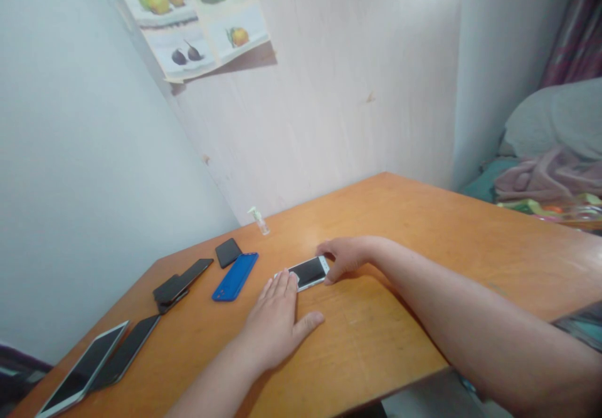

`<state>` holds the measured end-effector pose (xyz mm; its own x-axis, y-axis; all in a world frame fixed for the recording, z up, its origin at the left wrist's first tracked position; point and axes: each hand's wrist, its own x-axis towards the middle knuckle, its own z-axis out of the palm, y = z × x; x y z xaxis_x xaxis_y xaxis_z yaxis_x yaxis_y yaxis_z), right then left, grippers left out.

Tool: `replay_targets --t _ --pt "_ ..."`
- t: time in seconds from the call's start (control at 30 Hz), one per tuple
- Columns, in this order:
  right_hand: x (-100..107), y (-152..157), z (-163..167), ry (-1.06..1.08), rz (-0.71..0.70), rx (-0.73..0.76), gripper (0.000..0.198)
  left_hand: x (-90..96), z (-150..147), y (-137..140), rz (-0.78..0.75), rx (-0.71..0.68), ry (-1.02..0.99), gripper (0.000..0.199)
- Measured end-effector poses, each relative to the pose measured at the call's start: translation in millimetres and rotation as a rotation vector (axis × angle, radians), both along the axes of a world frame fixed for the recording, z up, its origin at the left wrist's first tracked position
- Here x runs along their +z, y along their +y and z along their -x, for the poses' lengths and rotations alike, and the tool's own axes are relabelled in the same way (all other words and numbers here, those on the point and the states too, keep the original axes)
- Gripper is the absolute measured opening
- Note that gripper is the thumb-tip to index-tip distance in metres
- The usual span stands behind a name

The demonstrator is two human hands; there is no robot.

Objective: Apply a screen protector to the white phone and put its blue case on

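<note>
A white smartphone [311, 272] with a dark screen lies face up on the wooden table. My right hand [345, 254] grips its right end, thumb on the near edge and fingers at the far edge. Across the phone's left end rests my left hand [277, 311], palm down, fingers stretched out and thumb apart. A small pale patch shows at the left fingertips; I cannot tell what it is. Left of my hands lie a blue phone case [235, 277] and a small black flat device [228, 252].
Several dark phones [183, 282] lie overlapping farther left. At the near left, a white tablet [84, 371] leans against a black device [126, 352]. A small clear pump bottle [259, 220] stands by the wall. Bedding [555, 130] is at the right.
</note>
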<state>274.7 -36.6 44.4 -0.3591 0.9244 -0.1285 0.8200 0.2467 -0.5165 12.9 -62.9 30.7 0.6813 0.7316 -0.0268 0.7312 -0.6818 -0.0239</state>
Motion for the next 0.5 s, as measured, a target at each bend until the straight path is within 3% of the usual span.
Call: replay_targets --t 0.13,0.33,0.5 --pt "-0.2 -0.2 -0.8 -0.005 -0.006 -0.006 0.065 -1.8 -6.3 6.7 -0.005 0.049 -0.014 0.100" --pt "0.5 -0.6 0.3 0.001 -0.003 0.002 0.064 -1.2 11.4 -13.7 0.017 -0.005 0.039 0.099" --pt "0.3 -0.5 0.2 -0.006 -0.017 0.005 0.062 -0.8 5.3 1.8 0.020 0.040 0.013 0.100"
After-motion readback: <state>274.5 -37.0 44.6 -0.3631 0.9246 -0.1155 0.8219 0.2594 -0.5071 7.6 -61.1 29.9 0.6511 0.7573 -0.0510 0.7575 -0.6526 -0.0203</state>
